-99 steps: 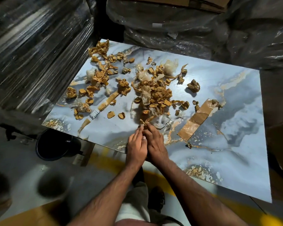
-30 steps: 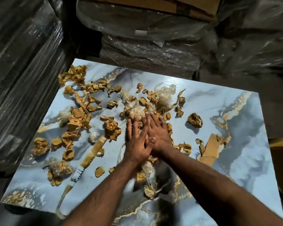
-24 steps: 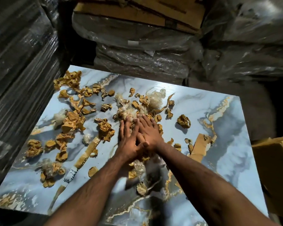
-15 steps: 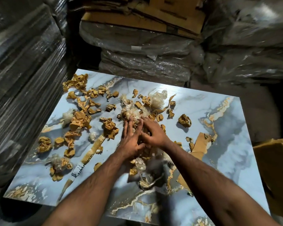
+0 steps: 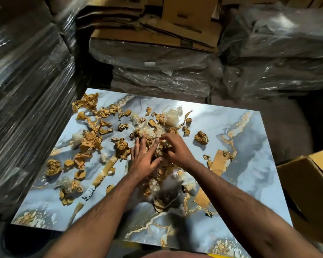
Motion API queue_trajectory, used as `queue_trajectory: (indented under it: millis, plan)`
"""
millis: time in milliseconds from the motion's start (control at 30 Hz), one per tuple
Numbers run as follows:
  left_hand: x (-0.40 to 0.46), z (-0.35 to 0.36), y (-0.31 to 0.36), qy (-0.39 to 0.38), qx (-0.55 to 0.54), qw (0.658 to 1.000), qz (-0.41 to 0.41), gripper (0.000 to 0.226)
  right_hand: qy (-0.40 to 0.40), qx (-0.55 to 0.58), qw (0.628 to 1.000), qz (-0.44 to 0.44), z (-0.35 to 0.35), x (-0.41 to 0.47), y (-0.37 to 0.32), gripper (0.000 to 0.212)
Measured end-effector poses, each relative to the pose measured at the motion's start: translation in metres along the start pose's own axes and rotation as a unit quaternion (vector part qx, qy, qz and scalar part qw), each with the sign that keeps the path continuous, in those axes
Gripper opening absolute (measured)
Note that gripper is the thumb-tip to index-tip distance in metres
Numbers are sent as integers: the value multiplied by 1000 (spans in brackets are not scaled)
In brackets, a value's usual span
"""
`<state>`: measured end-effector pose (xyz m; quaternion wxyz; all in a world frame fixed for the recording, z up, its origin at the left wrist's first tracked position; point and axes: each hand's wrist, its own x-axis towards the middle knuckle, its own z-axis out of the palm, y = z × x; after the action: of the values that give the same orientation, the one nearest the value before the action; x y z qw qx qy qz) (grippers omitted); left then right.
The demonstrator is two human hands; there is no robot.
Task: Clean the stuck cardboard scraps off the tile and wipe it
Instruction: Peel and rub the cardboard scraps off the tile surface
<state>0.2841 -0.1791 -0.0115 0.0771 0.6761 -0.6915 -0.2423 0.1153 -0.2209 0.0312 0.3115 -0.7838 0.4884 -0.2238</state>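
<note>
A glossy blue-grey marbled tile (image 5: 250,175) with gold veins lies flat in front of me. Several crumpled brown cardboard scraps (image 5: 90,140) and bits of clear plastic litter its left and middle. A flat cardboard strip (image 5: 219,162) sticks to it at the right, a taped strip (image 5: 103,170) at the left. Both hands are on the central heap of scraps. My left hand (image 5: 144,159) lies flat with fingers spread. My right hand (image 5: 176,148) curls its fingers over the scraps; whether it grips any I cannot tell.
Plastic-wrapped stacks (image 5: 22,90) rise along the left. More wrapped bundles (image 5: 166,75) with flattened cartons (image 5: 157,28) on top stand behind the tile. A brown cardboard box (image 5: 311,183) sits at the right edge. One crumpled ball (image 5: 201,137) lies apart at the right.
Both hands moved from the tile's near edge to the central scrap heap. In the last second they parted; the right hand's fingers curled into the scraps.
</note>
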Motion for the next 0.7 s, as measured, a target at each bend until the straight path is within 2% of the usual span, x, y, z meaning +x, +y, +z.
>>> queue_trajectory:
  millis: [133,300,433,533,600,700]
  plan:
    - [-7,-6,6,65,-6,997,47,73,73,6,997,1,-8,-6,-2,50]
    - [-4,-11,26,165,-43,981,96,66,87,79,993,33,-10,-21,3,47]
    - [3,-10,45,181,-39,976,112,63,101,120,986,58,-16,-20,-2,53]
    - [4,-6,52,191,-41,973,120,63,84,120,987,66,-20,-21,1,46]
    - [5,-5,56,187,-36,972,135,62,44,189,976,94,-25,-22,-5,51]
    - [7,2,60,166,-11,974,155,45,25,326,934,144,-31,-18,-17,46]
